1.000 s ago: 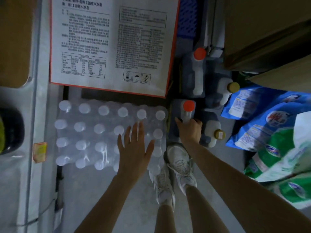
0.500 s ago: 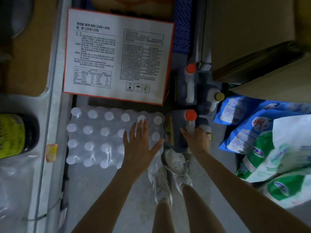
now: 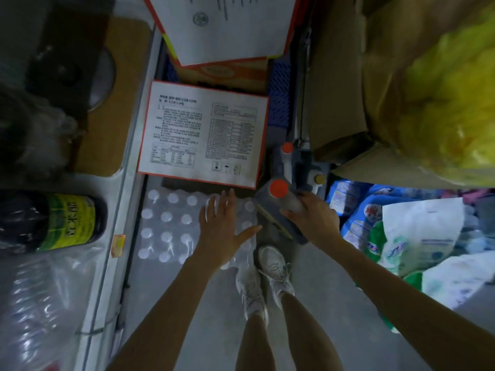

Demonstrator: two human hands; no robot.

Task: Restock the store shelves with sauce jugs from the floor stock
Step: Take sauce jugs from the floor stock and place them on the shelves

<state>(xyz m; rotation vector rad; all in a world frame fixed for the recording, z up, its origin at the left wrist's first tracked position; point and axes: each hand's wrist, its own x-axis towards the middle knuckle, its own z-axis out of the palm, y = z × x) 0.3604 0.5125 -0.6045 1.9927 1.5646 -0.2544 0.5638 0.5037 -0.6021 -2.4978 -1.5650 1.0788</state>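
Over grey floor — right hand grip clamped on sauce jug, left hand splayed above bottled-water pack, shelf leftward

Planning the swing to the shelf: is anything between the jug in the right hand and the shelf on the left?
The open left hand hovers over the water-bottle pack, between the orange-capped jug in the right hand and the shelf. A dark vinegar bottle sits at the shelf's near edge.

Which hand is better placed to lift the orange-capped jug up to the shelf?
Right. The right hand grips the orange-capped jug by its handle, while the left hand is spread open over the water bottle pack, holding nothing.
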